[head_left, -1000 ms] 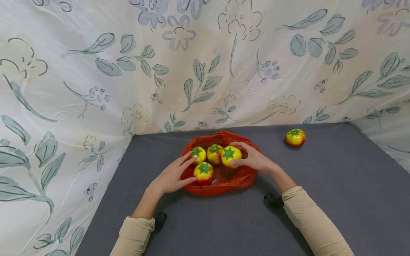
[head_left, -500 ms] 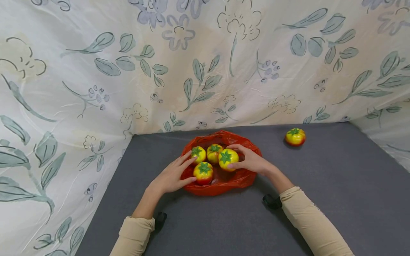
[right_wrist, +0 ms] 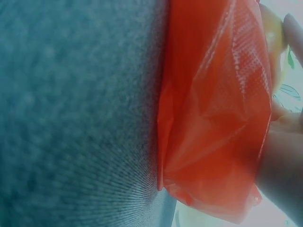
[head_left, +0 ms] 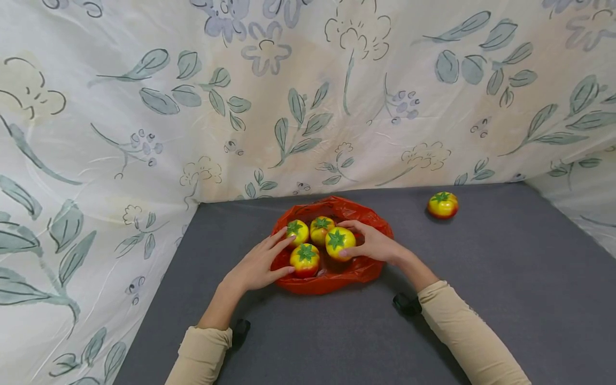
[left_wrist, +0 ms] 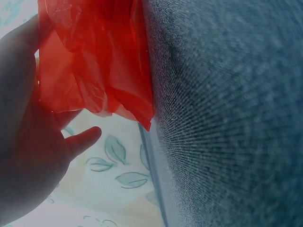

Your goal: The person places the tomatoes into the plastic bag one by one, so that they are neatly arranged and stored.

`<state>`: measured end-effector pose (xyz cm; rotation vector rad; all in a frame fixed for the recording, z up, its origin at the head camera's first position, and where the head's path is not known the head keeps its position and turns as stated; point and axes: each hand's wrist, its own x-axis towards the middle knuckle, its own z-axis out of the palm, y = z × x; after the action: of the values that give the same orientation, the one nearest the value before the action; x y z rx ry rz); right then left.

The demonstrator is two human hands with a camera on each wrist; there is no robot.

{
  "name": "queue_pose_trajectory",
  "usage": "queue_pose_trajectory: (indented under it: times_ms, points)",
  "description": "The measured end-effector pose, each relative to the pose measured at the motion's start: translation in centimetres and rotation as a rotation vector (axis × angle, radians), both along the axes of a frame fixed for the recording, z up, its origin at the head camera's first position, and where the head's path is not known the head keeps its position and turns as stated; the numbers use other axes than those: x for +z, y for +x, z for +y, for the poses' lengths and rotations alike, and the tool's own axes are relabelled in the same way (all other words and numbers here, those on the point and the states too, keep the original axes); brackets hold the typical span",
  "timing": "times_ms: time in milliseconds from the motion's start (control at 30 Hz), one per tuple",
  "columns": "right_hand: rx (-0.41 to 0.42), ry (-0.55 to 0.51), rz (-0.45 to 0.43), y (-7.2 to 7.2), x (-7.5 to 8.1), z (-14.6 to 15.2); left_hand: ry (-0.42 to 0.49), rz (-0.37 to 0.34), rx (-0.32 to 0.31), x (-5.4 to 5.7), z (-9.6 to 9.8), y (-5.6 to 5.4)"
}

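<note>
A red plastic bag (head_left: 315, 287) lies with its mouth spread wide, rim rolled down. Inside sit three yellow-and-red tomatoes with green star-shaped tops: a front one (head_left: 305, 262), a left one (head_left: 299, 231) and a back one (head_left: 321, 230). My right hand (head_left: 372, 243) grips another tomato (head_left: 338, 241) between thumb and fingers, over the bag's right half. On the left rim my left hand (head_left: 257, 264) rests with fingers spread, the fingertips reaching in beside the left tomato and the thumb near the front one. The left wrist view shows the bag's side wall (left_wrist: 94, 61) against that hand.
One more tomato (head_left: 443, 205) stands alone at the back right of the dark grey table (head_left: 317, 342). Behind and at the sides hangs a pale cloth (head_left: 289, 117) printed with leaves and flowers. Black wrist straps (head_left: 406, 303) show below the hands.
My right hand has moved left and slightly toward me with its tomato, bringing it closer to the other tomatoes. The left hand has stayed in place on the rim.
</note>
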<state>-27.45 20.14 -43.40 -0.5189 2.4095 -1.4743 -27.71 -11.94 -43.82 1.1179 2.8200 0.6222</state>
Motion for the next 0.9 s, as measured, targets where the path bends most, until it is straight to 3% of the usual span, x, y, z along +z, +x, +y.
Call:
queue_pose_trajectory:
  times_ms: [300,900]
  points:
    - [-0.002,0.06,0.021,-0.02,-0.1,-0.23,-0.001,-0.002,-0.002,0.03,-0.02,0.05]
    - [0.059,0.065,0.06,-0.06,-0.4,-0.74,0.002,-0.007,-0.001,0.05,0.03,0.12]
